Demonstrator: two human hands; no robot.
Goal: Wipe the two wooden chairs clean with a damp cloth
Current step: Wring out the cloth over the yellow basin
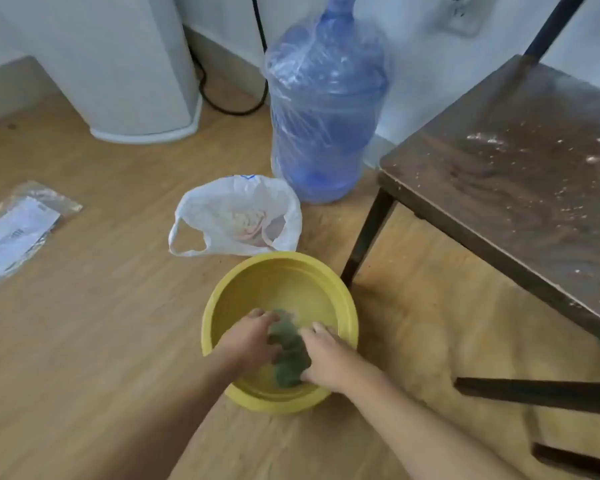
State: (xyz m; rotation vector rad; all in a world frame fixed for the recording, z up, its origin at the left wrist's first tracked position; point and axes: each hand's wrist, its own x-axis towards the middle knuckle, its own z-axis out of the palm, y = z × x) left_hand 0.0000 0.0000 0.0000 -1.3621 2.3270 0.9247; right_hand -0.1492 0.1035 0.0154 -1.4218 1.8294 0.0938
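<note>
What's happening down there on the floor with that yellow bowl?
A person is crouched over a yellow bowl on the wood floor, with both hands inside it. The left hand and right hand are bunching a dark green cloth between them, apparently wetting or wringing it. Beside the bowl stands a dark wooden chair, its seat speckled with pale dust and not yet wiped. A white plastic bag and a big blue water jug sit just beyond.

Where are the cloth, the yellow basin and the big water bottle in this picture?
cloth (289, 351), head view, on the bunched green fabric between both hands.
yellow basin (278, 259), head view, on its far rim.
water bottle (326, 109), head view, on the middle of its wrapped blue body.
</note>
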